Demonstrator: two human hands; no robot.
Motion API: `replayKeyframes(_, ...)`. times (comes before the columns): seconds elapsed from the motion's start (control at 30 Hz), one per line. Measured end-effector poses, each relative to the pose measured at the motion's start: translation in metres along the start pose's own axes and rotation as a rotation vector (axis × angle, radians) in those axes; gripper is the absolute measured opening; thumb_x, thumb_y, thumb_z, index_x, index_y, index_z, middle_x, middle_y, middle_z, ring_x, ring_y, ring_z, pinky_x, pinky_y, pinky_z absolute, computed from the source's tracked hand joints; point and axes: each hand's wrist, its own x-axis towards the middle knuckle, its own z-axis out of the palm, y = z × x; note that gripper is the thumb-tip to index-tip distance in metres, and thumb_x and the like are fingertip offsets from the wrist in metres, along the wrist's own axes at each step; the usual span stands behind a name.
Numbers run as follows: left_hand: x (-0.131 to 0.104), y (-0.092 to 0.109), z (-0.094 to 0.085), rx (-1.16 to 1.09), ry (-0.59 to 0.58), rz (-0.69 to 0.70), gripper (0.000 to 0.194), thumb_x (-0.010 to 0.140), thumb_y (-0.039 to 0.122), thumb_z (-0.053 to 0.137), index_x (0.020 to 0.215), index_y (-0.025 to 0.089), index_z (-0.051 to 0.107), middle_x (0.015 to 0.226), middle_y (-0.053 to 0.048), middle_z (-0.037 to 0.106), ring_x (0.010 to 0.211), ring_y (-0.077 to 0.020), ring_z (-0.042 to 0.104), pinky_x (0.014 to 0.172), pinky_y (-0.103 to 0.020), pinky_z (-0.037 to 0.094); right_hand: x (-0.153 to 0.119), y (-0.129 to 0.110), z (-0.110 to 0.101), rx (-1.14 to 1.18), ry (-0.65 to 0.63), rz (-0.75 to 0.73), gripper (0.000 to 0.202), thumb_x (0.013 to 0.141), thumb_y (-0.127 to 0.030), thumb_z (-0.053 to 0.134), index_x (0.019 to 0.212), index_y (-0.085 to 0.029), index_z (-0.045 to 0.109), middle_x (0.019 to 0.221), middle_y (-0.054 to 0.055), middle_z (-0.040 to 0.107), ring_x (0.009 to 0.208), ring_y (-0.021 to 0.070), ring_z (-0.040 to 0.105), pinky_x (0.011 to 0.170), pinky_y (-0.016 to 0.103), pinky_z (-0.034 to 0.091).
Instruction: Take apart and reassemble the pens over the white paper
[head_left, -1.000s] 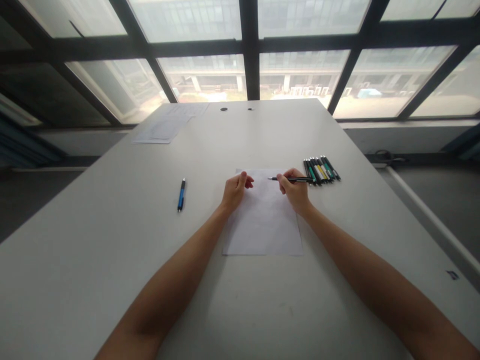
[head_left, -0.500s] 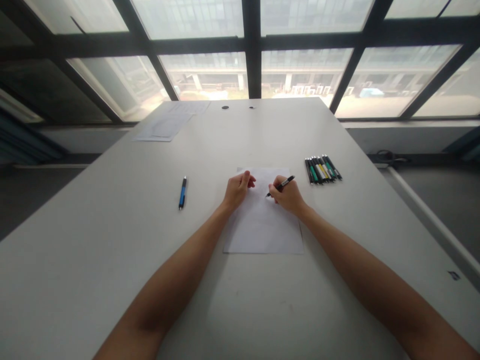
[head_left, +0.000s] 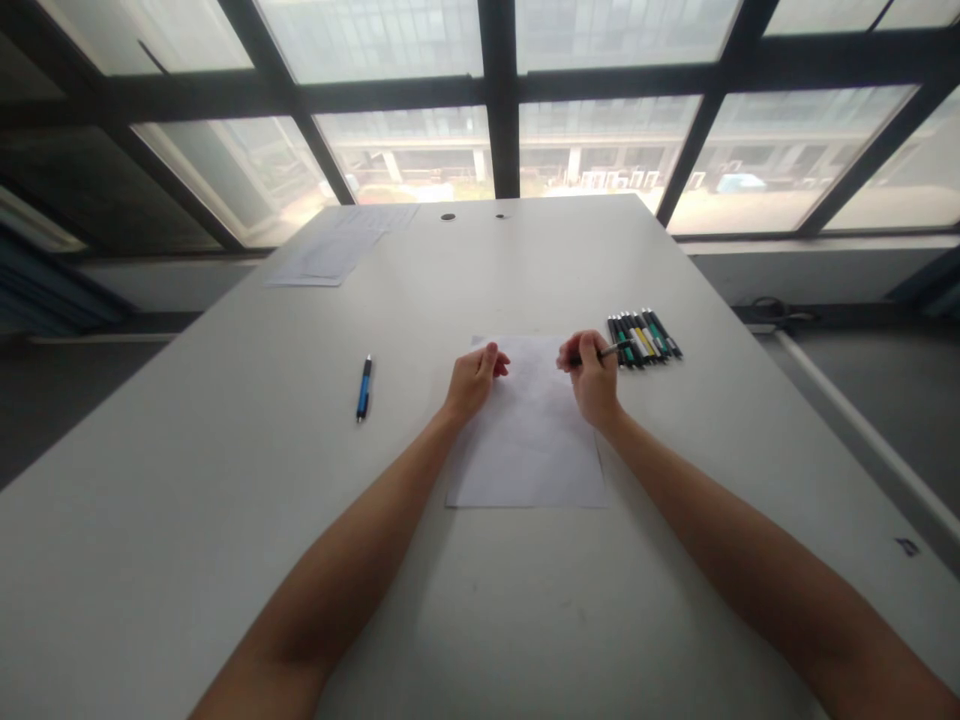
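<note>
A white sheet of paper [head_left: 529, 440] lies on the table between my forearms. My left hand [head_left: 477, 378] rests on its upper left part, fingers loosely curled, with nothing visible in them. At the upper right edge of the sheet, my right hand [head_left: 591, 372] is closed around a black pen [head_left: 616, 348], whose back end points right. Just beyond that hand sits a row of several pens [head_left: 646, 338] with black, green, white and yellow parts. A blue and black pen [head_left: 364, 388] lies by itself left of the sheet.
The white table [head_left: 480, 600] reaches to the windows. More papers [head_left: 330, 248] lie at its far left corner. Two small dark round spots [head_left: 448, 217] show near the far edge. A small dark mark [head_left: 907, 547] is at the right.
My right hand has moved right and turned, taking the pen's tip away from the middle of the sheet. My left hand has stayed on the paper.
</note>
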Motion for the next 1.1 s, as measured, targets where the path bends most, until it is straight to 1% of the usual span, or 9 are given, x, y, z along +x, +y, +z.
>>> replayKeyframes(0.07,0.0,0.0,0.0,-0.004,-0.003,0.0,0.067,0.093,0.069,0.035,0.077,0.015,0.072,0.066,-0.007,0.069,0.062,-0.0162,0.062,0.062,-0.028,0.048,0.003,0.0,-0.005,0.102,-0.069,0.118,0.055,0.085,-0.079,0.042,0.073,-0.026,0.05,0.059,-0.001,0.046,0.056,0.0168,0.048,0.057,0.033,0.042)
replayKeyframes(0.13,0.0,0.0,0.0,-0.009,-0.006,-0.001,0.067,0.093,0.069,0.035,0.077,0.015,0.072,0.066,-0.007,0.069,0.061,-0.0162,0.062,0.062,-0.028,0.048,0.006,-0.001,-0.011,0.184,-0.175,0.205,0.061,0.082,-0.083,0.037,0.072,-0.025,0.052,0.057,-0.001,0.044,0.055,0.0175,0.046,0.057,0.034,0.041)
replayKeyframes(0.3,0.0,-0.001,0.001,-0.015,-0.012,-0.015,0.067,0.093,0.069,0.036,0.079,0.015,0.073,0.066,-0.007,0.07,0.062,-0.0161,0.063,0.062,-0.028,0.048,0.006,-0.003,-0.019,0.253,-0.281,0.29,0.068,0.08,-0.087,0.03,0.076,-0.024,0.057,0.061,0.001,0.046,0.057,0.0189,0.046,0.057,0.036,0.04)
replayKeyframes(0.47,0.0,0.001,0.001,-0.003,-0.01,-0.003,0.066,0.093,0.068,0.037,0.077,0.015,0.072,0.066,-0.006,0.069,0.061,-0.0159,0.063,0.062,-0.027,0.048,0.006,-0.005,-0.02,0.285,-0.251,0.31,0.064,0.083,-0.084,0.03,0.068,-0.025,0.052,0.058,0.001,0.043,0.057,0.0192,0.043,0.057,0.037,0.039)
replayKeyframes(0.6,-0.001,0.002,0.001,0.009,-0.018,-0.009,0.066,0.093,0.068,0.037,0.077,0.015,0.072,0.065,-0.006,0.069,0.062,-0.0156,0.062,0.062,-0.027,0.047,0.008,-0.011,-0.02,0.44,-0.155,0.428,0.063,0.086,-0.08,0.03,0.06,-0.025,0.042,0.052,-0.002,0.037,0.053,0.0174,0.038,0.055,0.035,0.038)
replayKeyframes(0.77,-0.001,0.002,0.001,0.018,-0.033,-0.015,0.066,0.094,0.067,0.035,0.08,0.013,0.072,0.067,-0.006,0.069,0.063,-0.0146,0.062,0.064,-0.025,0.048,0.005,-0.018,-0.017,0.724,-0.234,0.562,0.063,0.084,-0.081,0.037,0.057,-0.024,0.038,0.053,-0.002,0.039,0.054,0.0163,0.038,0.056,0.034,0.039)
replayKeyframes(0.87,-0.001,0.001,0.0,0.029,-0.039,-0.019,0.067,0.094,0.068,0.034,0.081,0.013,0.072,0.068,-0.006,0.07,0.064,-0.0147,0.063,0.065,-0.025,0.048,0.003,-0.022,-0.016,0.756,-0.255,0.58,0.062,0.085,-0.079,0.037,0.055,-0.024,0.037,0.053,-0.002,0.038,0.056,0.0169,0.039,0.059,0.035,0.041)
replayKeyframes(0.97,-0.001,0.001,0.0,0.035,-0.042,-0.016,0.067,0.094,0.067,0.034,0.081,0.014,0.072,0.069,-0.006,0.07,0.064,-0.0149,0.062,0.066,-0.025,0.048,0.003,-0.023,-0.015,0.724,-0.225,0.565,0.061,0.085,-0.078,0.038,0.055,-0.024,0.039,0.053,-0.001,0.039,0.059,0.018,0.043,0.061,0.036,0.042)
replayKeyframes(1.1,-0.001,0.001,0.0,0.033,-0.045,-0.018,0.067,0.094,0.067,0.034,0.081,0.013,0.072,0.068,-0.007,0.07,0.064,-0.0149,0.062,0.066,-0.025,0.048,0.005,-0.016,-0.013,0.704,-0.187,0.513,0.056,0.086,-0.073,0.048,0.061,-0.023,0.046,0.06,-0.001,0.048,0.063,0.0173,0.048,0.064,0.035,0.046)
